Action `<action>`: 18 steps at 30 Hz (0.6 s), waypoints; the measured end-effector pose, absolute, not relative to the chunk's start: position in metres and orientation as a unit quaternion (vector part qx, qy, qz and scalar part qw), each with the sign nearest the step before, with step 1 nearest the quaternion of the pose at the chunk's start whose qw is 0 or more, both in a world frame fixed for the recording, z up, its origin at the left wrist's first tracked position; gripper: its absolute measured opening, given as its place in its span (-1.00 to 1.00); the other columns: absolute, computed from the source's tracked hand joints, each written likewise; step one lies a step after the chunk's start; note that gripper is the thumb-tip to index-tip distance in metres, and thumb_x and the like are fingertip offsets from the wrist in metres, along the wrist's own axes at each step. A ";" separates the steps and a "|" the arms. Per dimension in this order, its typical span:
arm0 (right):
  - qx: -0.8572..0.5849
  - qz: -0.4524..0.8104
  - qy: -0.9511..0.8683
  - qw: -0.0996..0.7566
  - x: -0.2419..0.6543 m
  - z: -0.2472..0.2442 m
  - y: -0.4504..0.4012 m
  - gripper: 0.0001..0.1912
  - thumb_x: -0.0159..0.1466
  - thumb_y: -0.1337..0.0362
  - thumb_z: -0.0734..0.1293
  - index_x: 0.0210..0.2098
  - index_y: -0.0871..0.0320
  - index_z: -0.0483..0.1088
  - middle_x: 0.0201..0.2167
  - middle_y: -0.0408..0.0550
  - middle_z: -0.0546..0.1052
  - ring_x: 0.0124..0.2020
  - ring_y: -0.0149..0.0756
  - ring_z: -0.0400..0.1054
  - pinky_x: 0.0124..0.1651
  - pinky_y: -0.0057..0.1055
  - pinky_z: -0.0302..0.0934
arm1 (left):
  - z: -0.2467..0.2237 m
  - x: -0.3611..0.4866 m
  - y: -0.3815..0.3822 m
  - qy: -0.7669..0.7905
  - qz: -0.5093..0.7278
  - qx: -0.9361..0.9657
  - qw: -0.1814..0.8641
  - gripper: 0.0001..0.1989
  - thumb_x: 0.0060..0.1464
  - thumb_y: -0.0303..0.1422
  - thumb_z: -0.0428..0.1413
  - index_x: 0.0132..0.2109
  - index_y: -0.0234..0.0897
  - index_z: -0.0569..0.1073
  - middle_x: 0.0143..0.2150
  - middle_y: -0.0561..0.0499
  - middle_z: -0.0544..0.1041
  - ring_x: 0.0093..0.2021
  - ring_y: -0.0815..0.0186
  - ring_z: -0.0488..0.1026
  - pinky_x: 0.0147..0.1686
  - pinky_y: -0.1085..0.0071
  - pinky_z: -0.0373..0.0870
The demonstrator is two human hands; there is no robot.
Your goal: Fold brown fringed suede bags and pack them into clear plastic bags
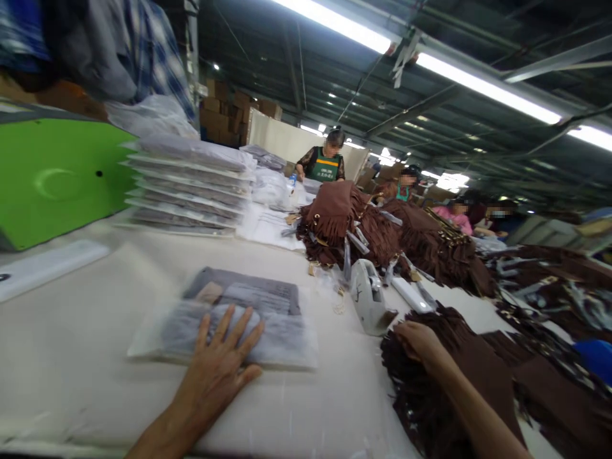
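My left hand (224, 350) lies flat, fingers spread, on a clear plastic bag (287, 338) with a grey folded item inside. A small tan patch (210, 293) shows through near its upper left. To the right, my right hand (418, 341) is closed, its fingers curled at the edge of a brown fringed bag (473, 357). Whatever those fingers may hold is hidden. Just left of and beyond them stands a white tape dispenser (368, 296).
Bagged grey items form a stack (186, 185) beside a green machine housing (67, 178). Brown fringed bags (335, 210) are heaped beyond the dispenser. A white bar-shaped object (52, 268) lies at left. Co-workers, one in a green apron (325, 166), are farther back.
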State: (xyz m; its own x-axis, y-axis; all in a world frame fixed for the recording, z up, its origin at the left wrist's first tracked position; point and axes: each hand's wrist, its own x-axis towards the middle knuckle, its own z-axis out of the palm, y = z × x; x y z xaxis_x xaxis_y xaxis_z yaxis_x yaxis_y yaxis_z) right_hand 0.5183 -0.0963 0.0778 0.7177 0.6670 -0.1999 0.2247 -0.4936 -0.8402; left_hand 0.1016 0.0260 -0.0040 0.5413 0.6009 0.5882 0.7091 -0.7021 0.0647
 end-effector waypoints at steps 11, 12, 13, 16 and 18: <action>-0.590 0.368 -0.715 0.076 0.359 0.162 -0.002 -0.78 0.17 0.13 0.32 -0.42 0.16 0.47 -0.56 -0.22 0.46 -0.52 -0.45 0.28 -0.50 -0.55 0.07 | 0.001 0.097 0.021 -0.378 -0.251 -0.887 0.085 -0.30 0.09 0.21 -0.05 0.30 0.08 0.19 0.36 0.00 0.19 0.36 -0.11 0.00 0.28 -0.22 -0.36; -0.561 0.344 -0.753 0.020 0.343 0.164 0.014 -0.80 0.16 0.14 0.34 -0.42 0.14 0.49 -0.56 -0.24 0.47 -0.53 -0.46 0.28 -0.52 -0.56 0.04 | 0.002 0.096 0.020 -0.375 -0.249 -0.889 0.085 -0.29 0.09 0.20 -0.05 0.31 0.08 0.18 0.37 0.00 0.18 0.36 -0.12 -0.01 0.28 -0.22 -0.36; -0.539 0.295 -0.788 -0.035 0.329 0.164 0.029 -0.83 0.14 0.15 0.37 -0.42 0.12 0.51 -0.57 -0.26 0.48 -0.55 -0.47 0.28 -0.53 -0.56 0.03 | 0.002 0.096 0.020 -0.373 -0.245 -0.891 0.084 -0.29 0.09 0.20 -0.04 0.32 0.08 0.16 0.37 -0.01 0.17 0.36 -0.12 -0.02 0.28 -0.22 -0.36; -0.502 0.135 -0.839 -0.160 0.296 0.151 0.066 -0.93 0.02 0.23 0.45 -0.49 0.06 0.53 -0.62 -0.27 0.50 -0.56 -0.43 0.34 -0.52 -0.55 0.05 | 0.001 0.095 0.020 -0.371 -0.236 -0.894 0.079 -0.29 0.10 0.17 -0.02 0.33 0.09 0.13 0.38 -0.01 0.14 0.36 -0.13 -0.03 0.27 -0.24 -0.40; -0.495 0.086 -0.843 -0.191 0.282 0.136 0.082 -0.91 -0.08 0.28 0.50 -0.56 0.07 0.52 -0.64 -0.24 0.50 -0.53 -0.37 0.39 -0.48 -0.54 0.10 | 0.000 0.095 0.021 -0.372 -0.236 -0.895 0.076 -0.29 0.10 0.15 0.01 0.33 0.08 0.13 0.39 -0.01 0.13 0.36 -0.15 -0.03 0.26 -0.26 -0.43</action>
State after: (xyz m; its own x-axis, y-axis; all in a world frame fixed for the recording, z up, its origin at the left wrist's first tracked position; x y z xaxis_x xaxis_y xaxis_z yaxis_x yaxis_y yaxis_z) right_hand 0.2817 0.0822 0.1363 -0.4376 0.8020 -0.4067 0.8674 0.4957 0.0442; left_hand 0.0953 0.0208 -0.0005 0.6126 0.6296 0.4779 0.7010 -0.7121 0.0396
